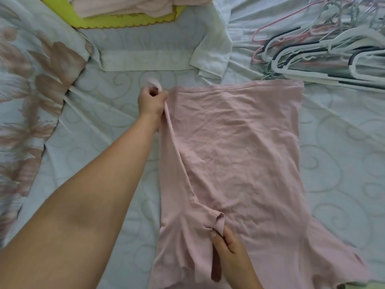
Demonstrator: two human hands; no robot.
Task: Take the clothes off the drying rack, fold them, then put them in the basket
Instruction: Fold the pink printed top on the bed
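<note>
Hangers [325, 51] are lying in a tangled pile at the far right of the bed, white, grey and pink ones overlapping. The nearest of them are sitting just beside the far right corner of the pink garment [239, 142] without covering it. The garment is lying spread across the quilted mattress [104, 126], wrinkled, with its far hem running straight and its near end flaring out toward the right.

The left hand [151, 101] is reaching forward and gripping the far left corner, fingers curled tight round the cloth, and a blurred scrap of pink is poking up above the fist. The right hand [231, 249] is working at the near left part, thumb and fingers pinching a small bunched fold. Between the two hands the left edge is rising in a taut ridge, while the strip outside the ridge is lying lower beside it. The left forearm is stretching across the mattress next to that strip and hiding the surface beneath it.

Beyond the garment a white cloth [145, 59] is lying flat, near the left hand but not touching it. Farther still, at the top edge of the view, a yellow-green basket [62, 15] is standing, cut off by the frame, and pale pink folded clothes [125, 7] are resting in it. A floral sheet [31, 90] is bunching up along the left side, apart from the garment.
</note>
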